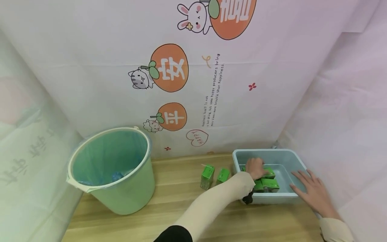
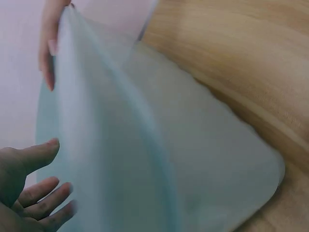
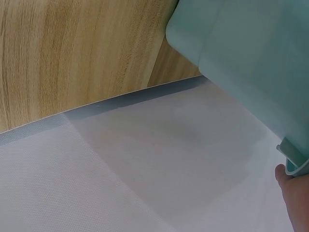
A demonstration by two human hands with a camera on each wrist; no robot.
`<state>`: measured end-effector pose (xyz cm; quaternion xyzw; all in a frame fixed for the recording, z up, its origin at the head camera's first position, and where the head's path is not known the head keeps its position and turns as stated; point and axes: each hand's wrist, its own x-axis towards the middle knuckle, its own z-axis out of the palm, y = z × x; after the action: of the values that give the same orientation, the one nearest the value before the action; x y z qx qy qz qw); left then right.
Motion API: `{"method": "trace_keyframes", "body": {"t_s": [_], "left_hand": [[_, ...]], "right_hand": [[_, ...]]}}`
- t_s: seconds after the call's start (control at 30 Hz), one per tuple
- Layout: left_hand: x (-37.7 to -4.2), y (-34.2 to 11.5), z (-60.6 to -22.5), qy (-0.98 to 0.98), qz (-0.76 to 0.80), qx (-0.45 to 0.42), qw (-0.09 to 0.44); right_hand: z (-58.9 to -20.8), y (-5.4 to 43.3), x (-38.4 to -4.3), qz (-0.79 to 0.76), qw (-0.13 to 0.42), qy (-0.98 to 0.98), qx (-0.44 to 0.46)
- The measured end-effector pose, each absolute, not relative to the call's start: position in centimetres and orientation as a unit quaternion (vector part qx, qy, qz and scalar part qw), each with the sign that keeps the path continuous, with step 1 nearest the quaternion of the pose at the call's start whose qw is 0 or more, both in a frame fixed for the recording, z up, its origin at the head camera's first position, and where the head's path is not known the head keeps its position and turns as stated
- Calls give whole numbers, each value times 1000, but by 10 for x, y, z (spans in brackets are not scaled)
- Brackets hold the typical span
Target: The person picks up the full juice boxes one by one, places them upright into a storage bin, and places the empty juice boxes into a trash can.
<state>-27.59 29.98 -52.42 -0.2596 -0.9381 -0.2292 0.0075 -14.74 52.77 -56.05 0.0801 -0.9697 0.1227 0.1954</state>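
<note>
A light blue plastic bin (image 1: 288,154) stands on the wooden table, with several small green drink cartons (image 1: 270,183) in its left part. My left hand (image 1: 255,168) reaches down into the bin over the cartons. In the left wrist view, this hand (image 2: 36,193) has its thumb and fingers apart beside the pale bin wall (image 2: 193,140), with nothing visible between them. My right hand (image 1: 315,193) lies with spread fingers at the bin's right rim. The right wrist view shows only part of that hand (image 3: 297,198), at the rim lip.
A green bucket (image 1: 130,198) lined with a clear bag stands at left, with something blue inside. Two green cartons, one upright (image 1: 207,178) and another (image 1: 223,175) partly behind my left sleeve, stand left of the bin. White printed sheets (image 1: 242,111) enclose the table's back and sides.
</note>
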Motion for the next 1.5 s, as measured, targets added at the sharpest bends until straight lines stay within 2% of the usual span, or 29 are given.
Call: {"method": "trace_keyframes", "body": {"t_s": [0.27,0.57,0.8,1.0,1.17,1.3,1.5], "left_hand": [[-284,287,-509,-922,-248,-297,16],[-287,253,-494,-874,-353,-327,-70],[-298,231,-485,-860,-363,-355,-55],[-298,209,-475,-849,-380,-361,-68],[-296,189,-463,-843,-369,-385,-79],[-299,170,-452,-844,-358,-395,-65],[-302,135,-443,-871,-310,-381,-10]], "right_hand": [[-559,527,-146,131,171,-974,71],[-558,528,-146,130,169,-974,71],[-555,530,-147,132,158,-976,69],[-556,528,-146,132,140,-979,62],[-556,528,-145,128,147,-979,63],[-557,530,-145,127,150,-978,67],[-560,531,-147,132,148,-977,74]]}}
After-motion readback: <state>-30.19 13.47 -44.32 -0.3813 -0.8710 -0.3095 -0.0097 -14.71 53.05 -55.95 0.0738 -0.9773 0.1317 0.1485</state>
